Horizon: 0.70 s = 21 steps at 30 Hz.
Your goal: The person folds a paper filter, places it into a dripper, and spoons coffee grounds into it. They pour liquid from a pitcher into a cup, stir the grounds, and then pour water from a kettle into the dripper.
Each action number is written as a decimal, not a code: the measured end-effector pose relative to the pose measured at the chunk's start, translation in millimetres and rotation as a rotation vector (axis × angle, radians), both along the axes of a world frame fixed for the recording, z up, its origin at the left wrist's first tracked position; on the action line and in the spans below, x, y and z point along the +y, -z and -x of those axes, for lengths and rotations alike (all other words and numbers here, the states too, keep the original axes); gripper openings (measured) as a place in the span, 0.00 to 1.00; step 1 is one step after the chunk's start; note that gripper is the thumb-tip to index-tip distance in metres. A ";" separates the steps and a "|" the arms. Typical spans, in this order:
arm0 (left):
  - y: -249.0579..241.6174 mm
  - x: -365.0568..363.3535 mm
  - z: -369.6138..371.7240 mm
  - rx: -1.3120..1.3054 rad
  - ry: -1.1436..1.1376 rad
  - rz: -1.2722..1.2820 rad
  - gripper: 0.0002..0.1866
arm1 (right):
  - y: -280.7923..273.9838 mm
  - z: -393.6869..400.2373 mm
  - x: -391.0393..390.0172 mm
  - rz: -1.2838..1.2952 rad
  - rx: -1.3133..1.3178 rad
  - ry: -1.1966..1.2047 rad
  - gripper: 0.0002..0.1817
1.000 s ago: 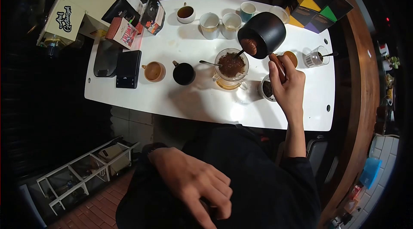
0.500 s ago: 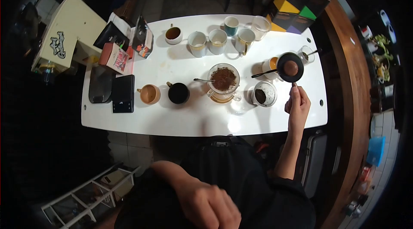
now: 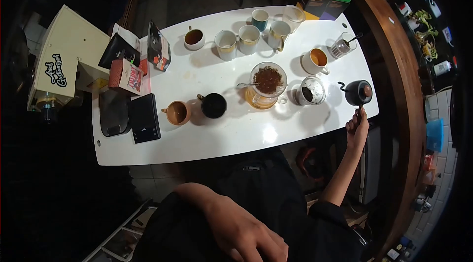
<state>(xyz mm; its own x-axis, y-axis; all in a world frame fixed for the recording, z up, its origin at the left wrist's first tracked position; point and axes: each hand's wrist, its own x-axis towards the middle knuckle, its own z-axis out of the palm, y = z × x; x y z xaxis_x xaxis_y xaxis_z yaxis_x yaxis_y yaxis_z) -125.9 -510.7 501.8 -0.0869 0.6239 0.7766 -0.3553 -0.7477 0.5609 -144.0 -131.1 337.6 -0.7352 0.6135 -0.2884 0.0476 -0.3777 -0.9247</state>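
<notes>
The right hand (image 3: 358,130) grips the handle (image 3: 358,113), likely the surest hold on the stiff, probably weighty kettle (image 3: 358,93) just beyond; left hand (image 3: 251,232)'s grasp cannot be told.

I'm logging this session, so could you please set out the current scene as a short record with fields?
Right hand: grip closed on the black gooseneck kettle
Kettle position: near the white table's right-hand corner; contact unclear
Left hand: before the body, palm hidden
Glass dripper: holds dark brown grounds; sits on a glass server
Left of dripper: black cup, then tan cup, then black scale
</notes>
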 end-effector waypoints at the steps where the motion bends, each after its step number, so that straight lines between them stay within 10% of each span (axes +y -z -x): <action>1: 2.6 0.1 -1.1 -0.001 0.064 -0.016 0.07 | 7.3 -2.3 2.9 0.013 -0.007 0.030 0.15; 10: 35.7 -28.1 35.5 0.050 -0.047 0.139 0.05 | 54.2 10.1 23.9 0.074 -0.049 0.047 0.15; 17: 113.9 -29.1 39.8 -0.303 -1.269 0.772 0.10 | 68.2 30.0 49.0 0.120 -0.107 0.017 0.16; 21: 161.9 -35.2 48.7 -0.179 -1.546 0.903 0.16 | 67.5 32.2 60.8 0.070 -0.092 -0.039 0.16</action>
